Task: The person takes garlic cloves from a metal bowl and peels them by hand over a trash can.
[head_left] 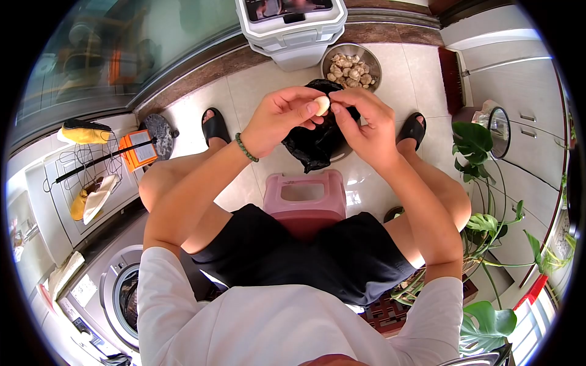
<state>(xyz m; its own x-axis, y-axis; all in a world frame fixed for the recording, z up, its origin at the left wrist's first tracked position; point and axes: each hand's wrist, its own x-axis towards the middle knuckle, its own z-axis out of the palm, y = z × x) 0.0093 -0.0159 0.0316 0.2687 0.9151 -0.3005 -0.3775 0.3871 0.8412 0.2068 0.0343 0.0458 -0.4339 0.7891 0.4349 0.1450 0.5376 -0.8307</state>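
My left hand (pixel 284 119) is closed in a pinch around a small cream-coloured rounded piece (pixel 321 106), with thumb and fingertips on it. Close beside it, my right hand (pixel 366 125) has its thumb and index finger drawn together at the piece's edge; anything between those fingertips is too small to make out. Both hands are over a bin lined with a black plastic bag (pixel 314 146). Just beyond them stands a metal bowl (pixel 376 60) filled with knobbly beige pieces (pixel 351 71), mushroom-like or garlic-like; I cannot tell which.
A pink plastic stool (pixel 305 198) stands between my knees and the bin. A grey-white container (pixel 293 39) with a phone (pixel 287 7) on top is ahead. At left are a wire rack (pixel 91 155) and washing machine (pixel 122 299); leafy plants (pixel 482 222) and cabinets (pixel 519 91) line the right.
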